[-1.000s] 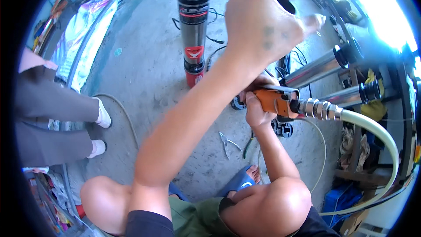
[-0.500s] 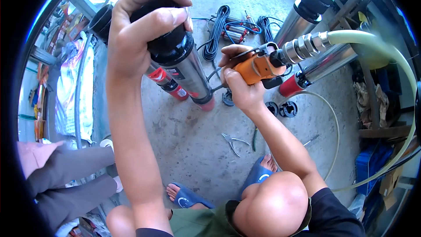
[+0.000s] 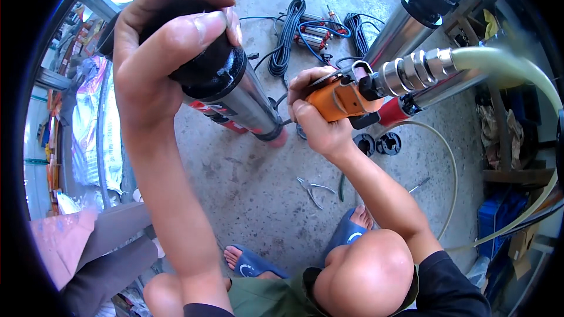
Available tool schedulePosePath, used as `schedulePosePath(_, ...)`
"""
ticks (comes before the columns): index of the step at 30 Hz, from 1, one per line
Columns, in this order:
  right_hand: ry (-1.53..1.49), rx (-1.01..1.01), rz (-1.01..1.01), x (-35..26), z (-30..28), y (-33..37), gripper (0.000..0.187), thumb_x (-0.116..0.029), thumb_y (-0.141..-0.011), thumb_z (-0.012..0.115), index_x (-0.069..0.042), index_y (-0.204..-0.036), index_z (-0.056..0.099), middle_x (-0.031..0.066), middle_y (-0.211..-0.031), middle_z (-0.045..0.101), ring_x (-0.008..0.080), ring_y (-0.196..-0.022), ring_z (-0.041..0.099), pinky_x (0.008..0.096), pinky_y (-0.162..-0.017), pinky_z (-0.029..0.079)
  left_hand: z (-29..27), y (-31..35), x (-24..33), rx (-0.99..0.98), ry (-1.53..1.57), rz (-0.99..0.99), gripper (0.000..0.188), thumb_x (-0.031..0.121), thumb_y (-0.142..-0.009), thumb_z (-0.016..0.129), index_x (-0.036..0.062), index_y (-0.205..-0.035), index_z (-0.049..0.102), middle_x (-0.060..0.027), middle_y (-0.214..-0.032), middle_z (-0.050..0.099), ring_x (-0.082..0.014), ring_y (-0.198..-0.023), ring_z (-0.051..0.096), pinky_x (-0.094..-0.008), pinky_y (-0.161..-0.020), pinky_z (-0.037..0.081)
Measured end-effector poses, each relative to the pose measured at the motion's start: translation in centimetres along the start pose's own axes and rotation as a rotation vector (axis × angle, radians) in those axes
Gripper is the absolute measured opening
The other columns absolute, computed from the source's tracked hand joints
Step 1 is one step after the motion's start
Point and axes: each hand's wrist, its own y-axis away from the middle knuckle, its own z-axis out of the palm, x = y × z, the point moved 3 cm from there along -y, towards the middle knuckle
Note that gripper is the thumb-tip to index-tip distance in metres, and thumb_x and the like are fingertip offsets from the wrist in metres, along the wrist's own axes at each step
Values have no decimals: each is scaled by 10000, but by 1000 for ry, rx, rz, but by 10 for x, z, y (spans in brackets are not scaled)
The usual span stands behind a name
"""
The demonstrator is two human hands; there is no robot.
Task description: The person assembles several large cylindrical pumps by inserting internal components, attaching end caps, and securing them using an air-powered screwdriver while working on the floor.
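Observation:
My left hand [image 3: 155, 64] is wrapped round the black top end [image 3: 220, 70] of a steel cylinder, perhaps a pump body. The cylinder [image 3: 249, 103] leans up toward me with its red foot [image 3: 275, 138] on the floor. A second cylinder with a red label [image 3: 220, 118] stands behind it, partly hidden. To the right, my right hand [image 3: 323, 129] grips an orange air tool [image 3: 341, 98], held up off the floor beside the cylinder. Metal couplings [image 3: 414, 71] join the tool to a pale hose [image 3: 487, 58]. The tool's working end is hidden by my fingers.
More steel cylinders [image 3: 390, 38] stand at the right. Coiled black cable [image 3: 289, 41] and small motor-like parts [image 3: 314, 38] lie ahead. Pliers [image 3: 314, 191] and black rings [image 3: 388, 143] rest on the concrete. Another person's legs [image 3: 117, 246] are close on my left.
The cylinder's top has tilted left and nearer with my left hand. My right hand and the air tool have shifted slightly; the couplings have swung a little right. The other person's legs have moved.

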Motion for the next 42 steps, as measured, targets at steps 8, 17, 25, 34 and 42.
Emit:
schedulePosePath(8, 13, 48, 40, 1, 6, -5, 247, 46, -811, 544, 0, -1054, 542, 87, -903, 590, 127, -732, 582, 278, -650, 500, -5, 0, -4, -52, 5, 45, 323, 236, -798, 599, 28, -1041, 642, -105, -917, 582, -222, -824, 617, -349, -803, 499)
schedulePosePath(17, -7, -25, -9, 5, 4, -5, 233, 77, -833, 539, -22, -1042, 509, 108, -933, 589, 143, -755, 590, 288, -637, 505, -6, 1, -4, -106, 51, 61, 320, 226, -818, 588, 25, -1062, 637, -111, -940, 578, -231, -861, 611, -360, -825, 490)
schedulePosePath(25, 136, 118, -190, -1, 11, -16, 105, -12, -713, 646, 26, -811, 640, 53, -663, 638, 126, -587, 598, 267, -607, 509, -7, 0, -3, -69, 16, 0, 329, 236, -815, 598, 18, -1057, 644, -107, -933, 574, -227, -850, 610, -368, -825, 493)
schedulePosePath(34, -61, 130, -111, -15, -11, -6, 371, 1, -780, 630, 43, -1149, 619, 84, -925, 667, 117, -803, 635, 250, -706, 503, -7, -2, -3, 39, 86, 28, 296, 152, -806, 630, -38, -1024, 691, -143, -846, 663, -232, -805, 660, -335, -820, 515)
schedulePosePath(42, 53, 199, -136, -31, -19, 4, 400, -4, -825, 533, 55, -1220, 544, 132, -944, 615, 118, -645, 559, 237, -571, 445, 30, -28, 3, 664, -959, 192, 370, 288, -790, 798, -32, -959, 724, -131, -847, 723, -197, -689, 701, -299, -688, 562)
